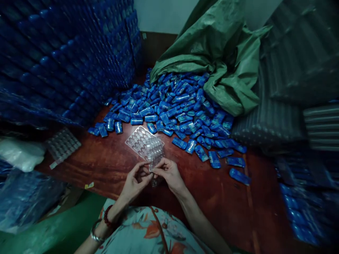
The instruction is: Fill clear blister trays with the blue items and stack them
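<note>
Between my two hands, near the front edge of the table, is a clear plastic blister tray (155, 147) tilted up on edge. My left hand (137, 177) is closed, pinching its lower edge between thumb and fingers. Right beside it, my right hand (167, 171) pinches the same edge, also closed. Beneath and behind lies another clear tray (138, 139) with rows of moulded pockets, flat on the table. A big heap of small blue wrapped packs (169, 106) spreads just beyond the trays.
Tall stacks of blue packs (66, 60) rise at the left. A green woven sack (225, 53) drapes over the heap's back right. Stacked clear trays (299, 60) stand at the right. Another tray (63, 146) lies on the reddish wooden table (106, 165), near a white plastic bag (21, 153).
</note>
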A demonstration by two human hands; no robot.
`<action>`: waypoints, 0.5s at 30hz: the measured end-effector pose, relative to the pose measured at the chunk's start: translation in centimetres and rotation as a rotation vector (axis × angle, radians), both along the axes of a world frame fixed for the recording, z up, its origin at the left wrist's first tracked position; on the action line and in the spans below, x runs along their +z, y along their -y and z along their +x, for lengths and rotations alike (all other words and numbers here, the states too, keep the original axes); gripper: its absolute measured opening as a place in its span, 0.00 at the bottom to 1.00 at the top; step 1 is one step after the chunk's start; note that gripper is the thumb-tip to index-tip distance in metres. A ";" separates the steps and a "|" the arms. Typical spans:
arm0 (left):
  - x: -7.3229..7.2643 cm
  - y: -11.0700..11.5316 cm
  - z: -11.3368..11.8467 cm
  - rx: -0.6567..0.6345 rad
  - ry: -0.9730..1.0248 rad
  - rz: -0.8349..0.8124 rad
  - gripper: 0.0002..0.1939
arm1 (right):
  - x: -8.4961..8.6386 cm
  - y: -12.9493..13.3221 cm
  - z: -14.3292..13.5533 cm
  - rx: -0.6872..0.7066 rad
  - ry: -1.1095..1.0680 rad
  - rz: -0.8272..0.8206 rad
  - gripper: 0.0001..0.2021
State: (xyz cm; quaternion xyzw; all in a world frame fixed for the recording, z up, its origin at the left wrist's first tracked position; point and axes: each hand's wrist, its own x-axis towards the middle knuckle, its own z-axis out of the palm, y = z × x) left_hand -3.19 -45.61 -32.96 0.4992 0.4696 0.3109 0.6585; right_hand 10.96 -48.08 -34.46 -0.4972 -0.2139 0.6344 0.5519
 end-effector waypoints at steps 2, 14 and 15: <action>0.0 -0.1 0.1 -0.017 -0.015 -0.004 0.19 | 0.0 0.3 0.3 0.007 0.025 0.008 0.09; -0.6 -1.3 -1.7 0.179 -0.091 -0.073 0.24 | 2.0 1.1 -2.8 0.316 0.594 0.400 0.07; -0.5 -1.6 -1.8 0.183 -0.080 -0.080 0.24 | 2.1 0.9 -2.7 0.301 0.624 0.449 0.07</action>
